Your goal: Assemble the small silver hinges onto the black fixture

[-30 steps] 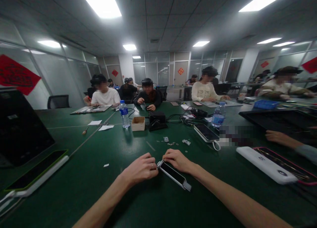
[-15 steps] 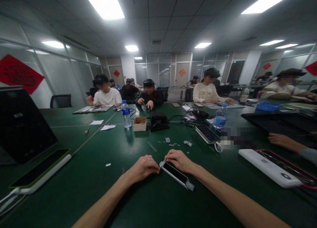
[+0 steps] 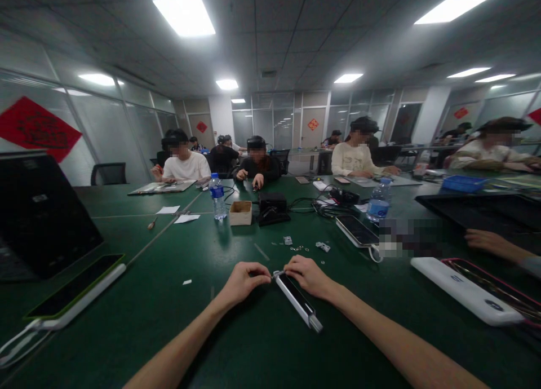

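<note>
A narrow white-edged device (image 3: 295, 297) with a dark inner face and a silvery tip lies slantwise on the green table, its tip toward me. My right hand (image 3: 307, 273) pinches its far end, thumb and fingers closed on it. To the left, my left hand (image 3: 248, 282) has thumb and forefinger closed together just beside that same end. Whatever sits between those fingertips is too small to make out. Beyond my hands lie two small pale metal pieces, one a bracket (image 3: 323, 247) and one a plate (image 3: 288, 241), with several tiny rings (image 3: 300, 248) between them.
A cardboard box (image 3: 240, 214), a water bottle (image 3: 218, 197) and a black box (image 3: 271, 206) stand farther back. A phone (image 3: 357, 231) lies to the right, near a white power bank (image 3: 467, 290). A monitor (image 3: 42, 214) stands left. Other people sit around; one person's hand (image 3: 492, 245) is at right.
The device has swung so its silvery tip lies farther left and nearer me. My left fingers have drawn slightly away from its far end. The view has shifted a little.
</note>
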A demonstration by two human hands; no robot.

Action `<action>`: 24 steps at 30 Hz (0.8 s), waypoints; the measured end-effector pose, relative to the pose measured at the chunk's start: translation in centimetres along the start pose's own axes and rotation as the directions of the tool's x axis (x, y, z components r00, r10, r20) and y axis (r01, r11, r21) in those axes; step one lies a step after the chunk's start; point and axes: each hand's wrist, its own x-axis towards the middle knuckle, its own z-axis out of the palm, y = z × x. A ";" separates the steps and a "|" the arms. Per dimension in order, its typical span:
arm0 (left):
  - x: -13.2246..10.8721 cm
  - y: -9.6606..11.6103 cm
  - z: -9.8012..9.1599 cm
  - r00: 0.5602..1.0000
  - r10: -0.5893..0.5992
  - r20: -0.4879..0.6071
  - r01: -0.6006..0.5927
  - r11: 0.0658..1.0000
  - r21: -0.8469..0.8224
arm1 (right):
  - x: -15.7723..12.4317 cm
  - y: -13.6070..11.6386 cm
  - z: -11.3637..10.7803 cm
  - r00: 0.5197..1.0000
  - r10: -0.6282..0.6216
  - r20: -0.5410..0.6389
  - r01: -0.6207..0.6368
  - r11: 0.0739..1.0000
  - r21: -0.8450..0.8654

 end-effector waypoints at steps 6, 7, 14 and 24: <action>0.3 -0.4 0.3 0.995 -0.099 -0.026 0.090 0.968 -0.233 | 0.0 -0.3 0.1 0.996 -0.033 -0.085 0.031 0.999 -0.016; 0.4 -0.6 0.4 0.993 -0.116 -0.035 0.102 0.956 -0.274 | 0.0 -0.3 0.1 0.994 -0.041 -0.097 0.040 0.999 -0.019; 0.4 -0.9 1.0 0.965 -0.260 0.035 0.228 0.766 -0.601 | -0.1 -0.4 0.3 0.978 -0.092 -0.189 0.086 0.995 -0.040; 0.4 0.0 1.5 0.956 -0.253 -0.147 0.140 0.837 -0.529 | -0.2 -0.4 0.4 0.983 -0.079 -0.165 0.069 0.996 -0.064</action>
